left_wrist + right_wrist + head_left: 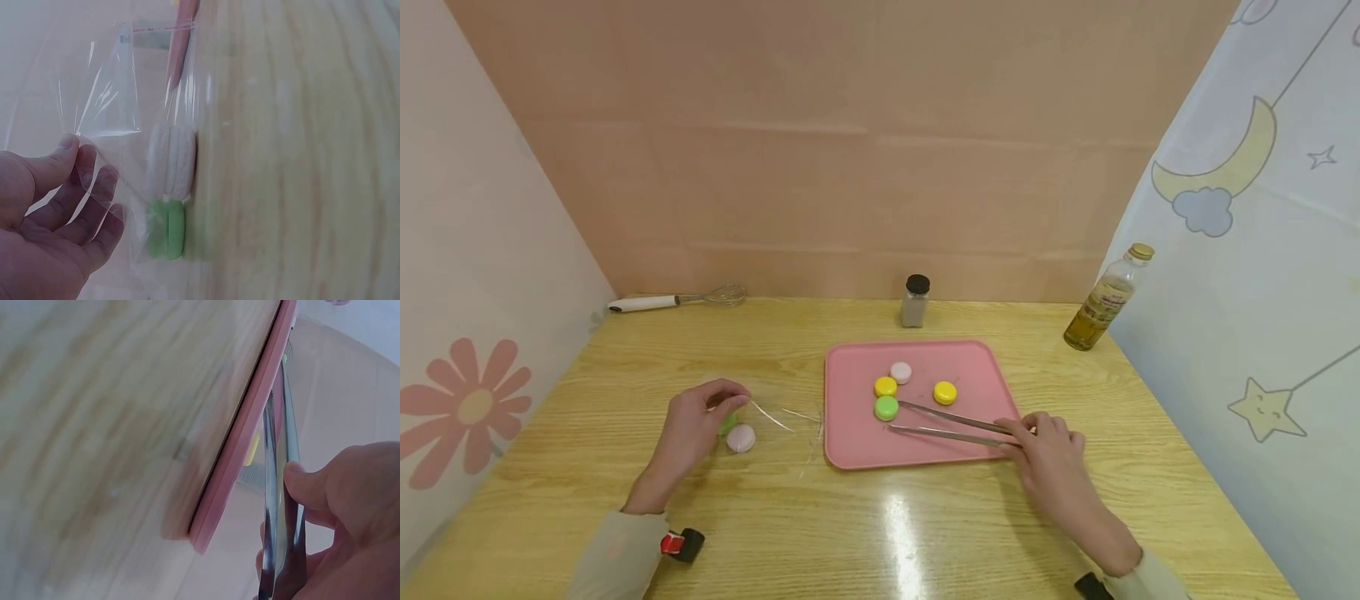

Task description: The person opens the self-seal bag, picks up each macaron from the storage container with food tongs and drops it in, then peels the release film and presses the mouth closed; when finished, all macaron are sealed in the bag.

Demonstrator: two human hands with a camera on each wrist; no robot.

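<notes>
My left hand (703, 421) pinches the edge of a clear plastic bag (112, 94) between thumb and forefinger, lifting it. In the bag are a whitish-pink macaron (741, 438) and a green macaron (167, 230). With thumb and fingers, my right hand (1051, 467) grips metal tongs (951, 435), which reach over the pink tray (850, 446). Their spread tips lie near a green macaron (887, 408) on the tray. Touching or close to it is a yellow macaron (886, 387); a pale pink macaron (901, 372) and another yellow macaron (945, 392) lie nearby.
Behind the tray stands a small black-lidded jar (914, 302). An oil bottle (1105, 302) with a gold cap is at the back right. A whisk (677, 300) with a white handle lies at the back left, along the wall. Patterned sheets flank the wooden table (820, 533).
</notes>
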